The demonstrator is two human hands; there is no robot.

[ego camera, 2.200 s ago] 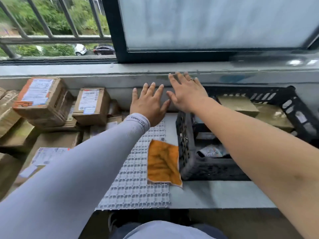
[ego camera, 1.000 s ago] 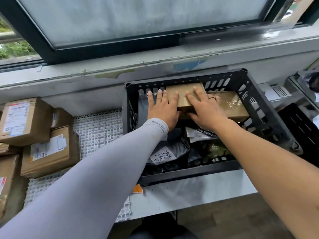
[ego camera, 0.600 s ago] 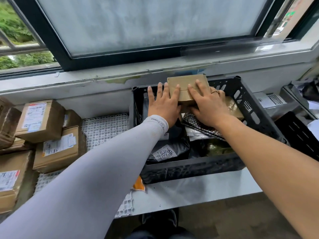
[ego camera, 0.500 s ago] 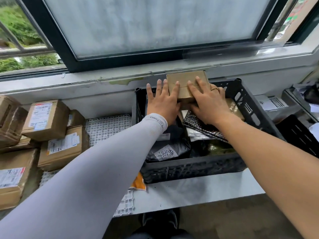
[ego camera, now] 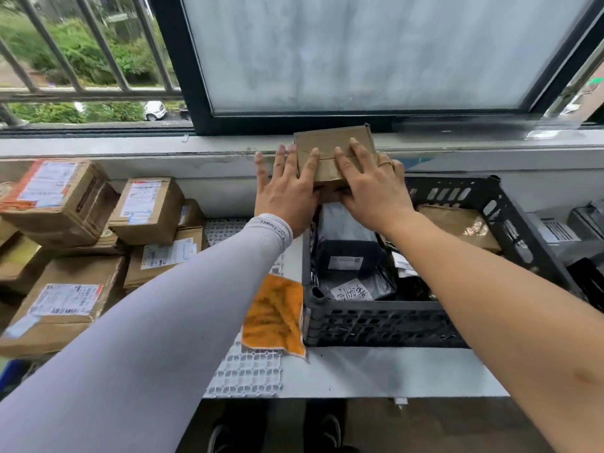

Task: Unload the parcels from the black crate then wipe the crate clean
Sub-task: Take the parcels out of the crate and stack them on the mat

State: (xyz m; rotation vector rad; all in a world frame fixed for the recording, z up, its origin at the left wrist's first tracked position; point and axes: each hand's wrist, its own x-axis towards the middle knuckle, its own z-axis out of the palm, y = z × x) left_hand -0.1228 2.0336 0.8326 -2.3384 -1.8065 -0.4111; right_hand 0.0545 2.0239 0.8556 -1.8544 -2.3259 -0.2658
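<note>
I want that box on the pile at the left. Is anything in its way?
Nothing visible blocks it. Both hands, left hand and right hand, hold the cardboard box above the black crate rim; the stacked parcels lie left across open space.

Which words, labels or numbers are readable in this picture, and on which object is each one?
None can be read with certainty.
Handwritten label on grey bag in black crate: characters unclear.
Print on sleeve cuff: too small.
Shipping labels on cardboard boxes: blurred.
Small box held by both hands: no text.
</note>
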